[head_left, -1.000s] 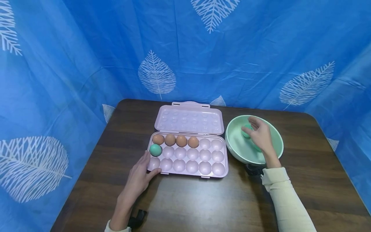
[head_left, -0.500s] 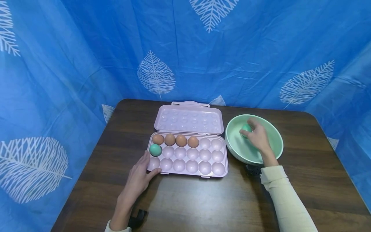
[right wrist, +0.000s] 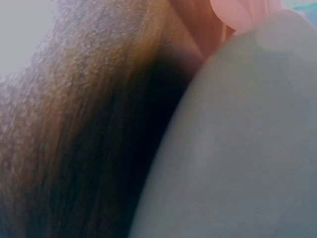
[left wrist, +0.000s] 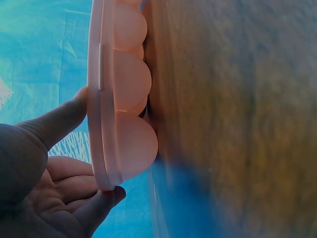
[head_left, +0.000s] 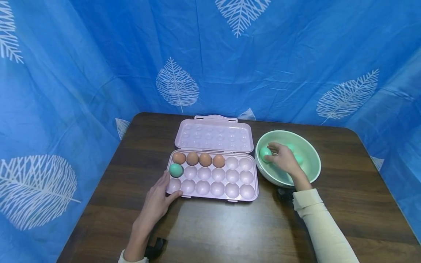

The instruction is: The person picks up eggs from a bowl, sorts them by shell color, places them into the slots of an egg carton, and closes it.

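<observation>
In the head view, a pale lilac egg carton (head_left: 204,197) lies open on the table. Brown eggs (head_left: 205,160) fill part of its back row, and one green egg (head_left: 175,170) sits at the left of the middle row. My left hand (head_left: 158,199) holds the carton's front left corner, thumb on the front rim and fingers along the end; the left wrist view shows the thumb (left wrist: 64,116) against the rim. Inside the pale green bowl (head_left: 310,146), my right hand (head_left: 286,159) pinches another green egg (head_left: 265,154) between thumb and fingers near the left wall.
More green eggs (head_left: 298,159) lie in the bowl, partly behind the right hand. The carton's lid (head_left: 213,135) lies folded back behind its base, close to the bowl. A blue leaf-print curtain (head_left: 283,73) hangs behind the dark wooden table (head_left: 210,226).
My right hand has closed its fingers on a green egg and moved it left inside the bowl, uncovering other green eggs. The left hand stays at the carton's corner.
</observation>
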A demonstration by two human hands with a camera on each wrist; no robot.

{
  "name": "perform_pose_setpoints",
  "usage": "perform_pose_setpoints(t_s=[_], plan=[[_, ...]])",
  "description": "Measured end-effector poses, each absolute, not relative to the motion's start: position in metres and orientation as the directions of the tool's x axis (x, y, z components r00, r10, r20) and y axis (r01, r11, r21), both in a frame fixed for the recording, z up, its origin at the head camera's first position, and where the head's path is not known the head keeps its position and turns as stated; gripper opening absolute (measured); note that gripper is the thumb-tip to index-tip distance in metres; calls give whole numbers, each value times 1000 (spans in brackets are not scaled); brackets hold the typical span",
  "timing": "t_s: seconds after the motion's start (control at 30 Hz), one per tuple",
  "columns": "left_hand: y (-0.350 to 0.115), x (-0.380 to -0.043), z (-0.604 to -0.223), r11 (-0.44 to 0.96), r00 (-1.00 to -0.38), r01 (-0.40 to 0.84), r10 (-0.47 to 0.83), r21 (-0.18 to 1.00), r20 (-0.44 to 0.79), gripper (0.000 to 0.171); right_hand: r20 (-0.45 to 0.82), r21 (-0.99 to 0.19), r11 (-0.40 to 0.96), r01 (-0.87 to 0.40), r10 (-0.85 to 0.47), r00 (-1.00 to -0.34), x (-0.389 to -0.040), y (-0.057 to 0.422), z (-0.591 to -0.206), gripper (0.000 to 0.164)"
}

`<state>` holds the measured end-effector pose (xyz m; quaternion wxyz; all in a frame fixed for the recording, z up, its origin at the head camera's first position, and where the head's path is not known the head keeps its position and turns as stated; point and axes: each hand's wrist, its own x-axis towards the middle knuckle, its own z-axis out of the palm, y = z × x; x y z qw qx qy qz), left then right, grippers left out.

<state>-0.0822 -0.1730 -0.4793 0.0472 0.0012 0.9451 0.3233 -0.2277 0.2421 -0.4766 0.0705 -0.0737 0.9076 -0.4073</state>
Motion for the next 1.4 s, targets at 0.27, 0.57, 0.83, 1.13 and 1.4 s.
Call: perform_pose_setpoints(t_s=[0.27, 0.57, 0.83, 1.13, 1.4], plan=[[-173, -81, -478, 794, -996, -29, 31, 608, -88, 86, -55, -734, 671, -107, -215, -975, -228, 239, -480, 57], [-177, -78, -479, 800, -997, -2, 41, 600, -58, 84, -19, -711, 687, -148, -229, -973, -228, 232, -482, 53], [-175, -79, -482, 800, -997, 3, 45, 599, -55, 84, 93, -741, 656, -145, -114, -989, -227, 238, -477, 50], [-173, -82, -479, 805, -998, -15, 28, 593, -63, 86, 228, -840, 510, -184, 25, -973, -226, 240, -470, 51], [-174, -83, -481, 796, -997, -9, 42, 606, -71, 85, 207, -866, 483, -128, 113, -972, -217, 249, -460, 55]])
